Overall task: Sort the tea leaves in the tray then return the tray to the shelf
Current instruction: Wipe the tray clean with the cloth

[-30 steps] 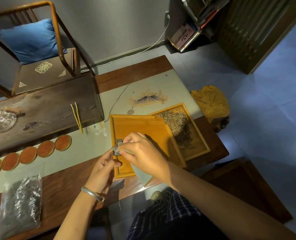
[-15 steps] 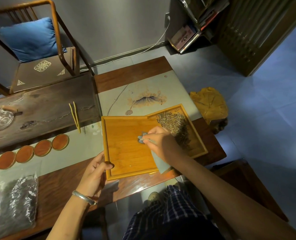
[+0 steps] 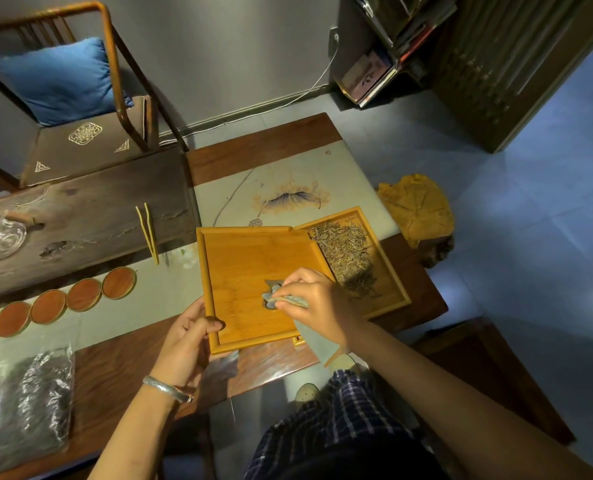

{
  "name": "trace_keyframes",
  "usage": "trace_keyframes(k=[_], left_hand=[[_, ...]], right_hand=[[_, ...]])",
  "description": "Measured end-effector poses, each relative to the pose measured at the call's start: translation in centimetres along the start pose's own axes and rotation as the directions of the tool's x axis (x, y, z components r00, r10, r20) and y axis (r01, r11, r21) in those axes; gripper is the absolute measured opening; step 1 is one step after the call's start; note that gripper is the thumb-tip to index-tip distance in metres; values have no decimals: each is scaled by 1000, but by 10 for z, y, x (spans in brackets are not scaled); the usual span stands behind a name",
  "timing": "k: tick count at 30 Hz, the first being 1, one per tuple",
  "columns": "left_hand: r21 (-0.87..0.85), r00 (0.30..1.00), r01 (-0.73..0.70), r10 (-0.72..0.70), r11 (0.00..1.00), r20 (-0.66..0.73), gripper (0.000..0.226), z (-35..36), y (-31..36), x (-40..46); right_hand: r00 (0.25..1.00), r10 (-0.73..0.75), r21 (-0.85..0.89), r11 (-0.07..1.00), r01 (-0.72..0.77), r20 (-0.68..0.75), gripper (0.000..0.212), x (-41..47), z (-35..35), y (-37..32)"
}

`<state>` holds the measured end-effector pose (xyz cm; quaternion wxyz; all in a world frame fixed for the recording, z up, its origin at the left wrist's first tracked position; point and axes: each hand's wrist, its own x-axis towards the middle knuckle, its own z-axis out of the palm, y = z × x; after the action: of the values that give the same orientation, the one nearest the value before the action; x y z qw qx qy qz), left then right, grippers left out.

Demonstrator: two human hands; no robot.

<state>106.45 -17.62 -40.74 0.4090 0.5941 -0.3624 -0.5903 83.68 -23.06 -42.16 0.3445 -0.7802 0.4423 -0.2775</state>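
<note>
Two bamboo trays [image 3: 250,265] are counted, one bare, the second tray [image 3: 388,289] bearing one heap of tea leaves [image 3: 347,251]. Five round coasters [image 3: 83,294] are counted in a row. One cloth [image 3: 275,296], one pair of tongs [image 3: 148,233], one bag of dark leaves [image 3: 28,407] and one blue cushion [image 3: 63,81] are recorded.

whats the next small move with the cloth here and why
Probably sweep the cloth toward the near edge of the empty tray. The right hand presses it mid-tray, the left hand steadies the near-left corner, and most of the floor lies outside the cloth.
</note>
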Motion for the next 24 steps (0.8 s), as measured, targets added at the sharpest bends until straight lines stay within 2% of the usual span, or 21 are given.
trace_keyframes(k=[5,9,11,12,15,24], left_hand=[[71,1000,-12,13,997,-13,45,-1,3,-4],[111,999,-2,8,994,-53,43,-5,6,-3],[96,997,8,0,995,-83,42,-6,6,-2],[80,996,20,-13,997,-94,42,-7,6,-1],[65,994,34,-27,997,-107,44,-6,7,-1],[180,999,23,-15,983,-46,46,-1,8,-9]], right_hand=[[985,167,14,986,-166,-34,18,-3,-19,31],[977,166,77,985,-156,-132,13,-6,-39,39],[978,191,111,977,-182,-83,13,-9,-44,41],[980,199,91,976,-197,-7,14,-12,-45,42],[977,145,-91,987,-132,154,20,-22,-38,48],[987,68,-231,972,-34,143,11,-17,-39,62]])
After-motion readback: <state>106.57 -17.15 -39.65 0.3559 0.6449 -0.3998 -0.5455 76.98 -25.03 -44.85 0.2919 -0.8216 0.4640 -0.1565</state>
